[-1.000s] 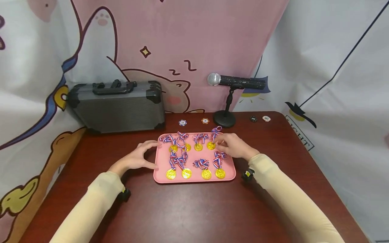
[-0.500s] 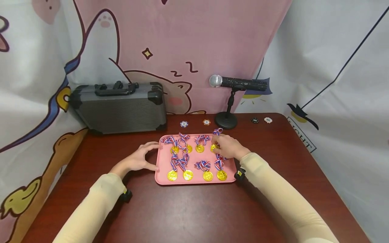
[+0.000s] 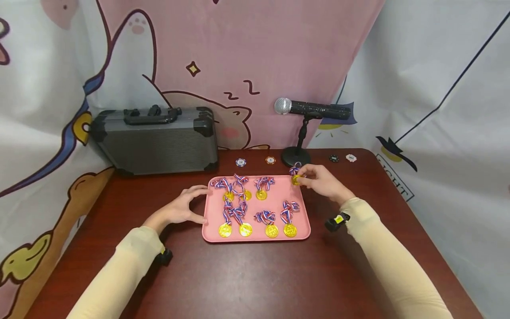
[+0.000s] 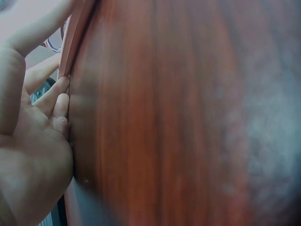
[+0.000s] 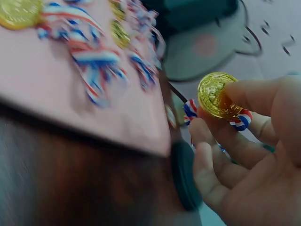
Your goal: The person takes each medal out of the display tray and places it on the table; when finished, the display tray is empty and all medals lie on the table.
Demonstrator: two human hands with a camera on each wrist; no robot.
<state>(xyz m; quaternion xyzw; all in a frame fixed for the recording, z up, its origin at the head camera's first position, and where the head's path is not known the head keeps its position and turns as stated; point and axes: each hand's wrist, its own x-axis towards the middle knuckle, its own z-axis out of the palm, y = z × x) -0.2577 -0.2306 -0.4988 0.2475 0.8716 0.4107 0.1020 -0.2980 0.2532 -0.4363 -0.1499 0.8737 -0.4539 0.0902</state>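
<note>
In the head view a pink tray [image 3: 255, 240] bears several gold medals, such as one medal [image 3: 272, 231] near the front rim, with red, white and blue ribbons. My left hand [image 3: 179, 207] touches the tray's left rim with spread fingers and thumb. Above the tray's back right corner, my right hand [image 3: 324, 184] pinches a gold medal [image 5: 217, 95] between thumb and fingers; its bunched ribbon [image 5: 241, 120] shows beside the disc. In the left wrist view the fingers [image 4: 47, 96] lie along the tray's edge [image 4: 75, 40].
A grey hard case [image 3: 155, 146] stands at the back left. Behind the tray a microphone [image 3: 314, 108] sits on a black stand [image 3: 296, 157]. Several poker chips lie along the back, including a blue-edged chip [image 3: 241, 162] and a white chip [image 3: 351, 157]. Printed cloth hangs behind the brown table [image 3: 247, 279].
My right hand has taken hold of the back right medal and lifted it from its spot, moving right and back toward the tray's corner. The left hand stays at the rim.
</note>
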